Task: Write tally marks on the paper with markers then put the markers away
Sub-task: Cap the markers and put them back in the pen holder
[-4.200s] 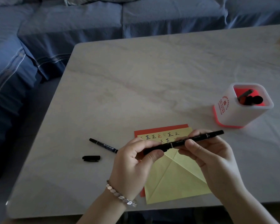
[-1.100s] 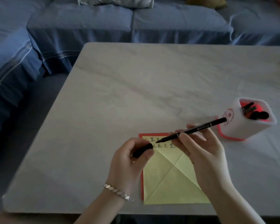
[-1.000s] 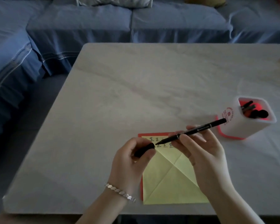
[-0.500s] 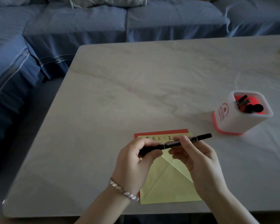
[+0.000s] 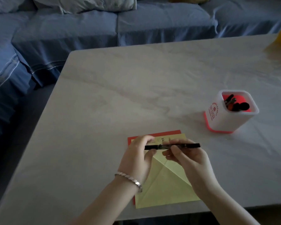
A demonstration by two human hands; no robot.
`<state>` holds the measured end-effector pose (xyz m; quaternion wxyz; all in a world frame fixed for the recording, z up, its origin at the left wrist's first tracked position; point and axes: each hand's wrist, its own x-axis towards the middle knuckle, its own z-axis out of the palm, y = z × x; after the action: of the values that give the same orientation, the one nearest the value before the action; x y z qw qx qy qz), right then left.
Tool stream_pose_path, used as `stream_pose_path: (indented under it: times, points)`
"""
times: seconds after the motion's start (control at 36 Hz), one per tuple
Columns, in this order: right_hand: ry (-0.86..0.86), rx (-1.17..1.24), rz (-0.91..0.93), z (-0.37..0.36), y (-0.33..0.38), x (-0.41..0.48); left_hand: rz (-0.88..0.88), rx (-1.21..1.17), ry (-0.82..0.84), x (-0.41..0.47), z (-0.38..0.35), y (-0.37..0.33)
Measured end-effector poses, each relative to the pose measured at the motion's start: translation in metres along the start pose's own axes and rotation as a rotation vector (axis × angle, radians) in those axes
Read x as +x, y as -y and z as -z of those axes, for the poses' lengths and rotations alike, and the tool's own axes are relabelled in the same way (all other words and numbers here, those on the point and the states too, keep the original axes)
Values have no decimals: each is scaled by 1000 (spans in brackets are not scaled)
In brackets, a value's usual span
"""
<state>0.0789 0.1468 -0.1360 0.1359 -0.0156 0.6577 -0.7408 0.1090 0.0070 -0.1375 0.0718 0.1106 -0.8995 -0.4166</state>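
Pinching from both ends: left hand point(image 5: 137, 154) curled round the cap end of the black marker point(image 5: 193, 145), right hand point(image 5: 187, 159) curled round the barrel, neither slack, both holding the one pen. Held level, running nine to three o'clock, just above the twelve o'clock edge of the yellow paper point(image 5: 165, 189), over the row of tally marks point(image 5: 163, 140). Yellow paper flat on a red sheet point(image 5: 131, 141), near the six o'clock edge of the table point(image 5: 120, 98). Differs from a second ago: then cap off in the left fingers, bare tip slanted down toward the marks; now cap and barrel joined in one black line. Cannot tell whether clicked fully home, with only a pale glint at the join, too small to read. Reads as writing finished with this pen and putting away under way. Likely next: let go with the left, carry with the right to the white pen holder point(image 5: 229, 117) at two o'clock of the hands, well apart, with other markers point(image 5: 235, 105) already standing inside. Worth a firm last push first, against a loose cap on the way.
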Motion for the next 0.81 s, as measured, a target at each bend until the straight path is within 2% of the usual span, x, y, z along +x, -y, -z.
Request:
stream_pose_path:
  times: [0.06, 0.11, 0.19, 0.28, 0.33, 0.39, 0.44, 0.67, 0.72, 0.81]
  points:
    - [-64, -91, 105, 0, -3, 1, -25, 121, 6, 5, -13, 4]
    - [-108, -73, 187, 4, 0, 4, -11, 164, 100, 9, -24, 6]
    - [-148, -53, 332, 19, 13, 6, -123, 417, 219, 11, -41, 12]
    - [-265, -250, 600, 45, 35, 10, -171, 623, 303, 12, -55, 23]
    - [-374, -403, 788, 66, 51, 16, -197, 666, 262, 16, -59, 31]
    - [-467, -509, 892, 87, 64, 24, -205, 668, 231, 18, -58, 32]
    - [-516, -586, 870, 103, 75, 32, -197, 616, 223, 17, -60, 33]
    - [-517, -901, 488, 123, 63, 75, -188, 609, 210, 17, -63, 33]
    - [-538, -877, 474, 122, 59, 81, -180, 611, 219, 17, -63, 32]
    - [-607, -818, 560, 119, 57, 85, -175, 624, 237, 17, -61, 32]
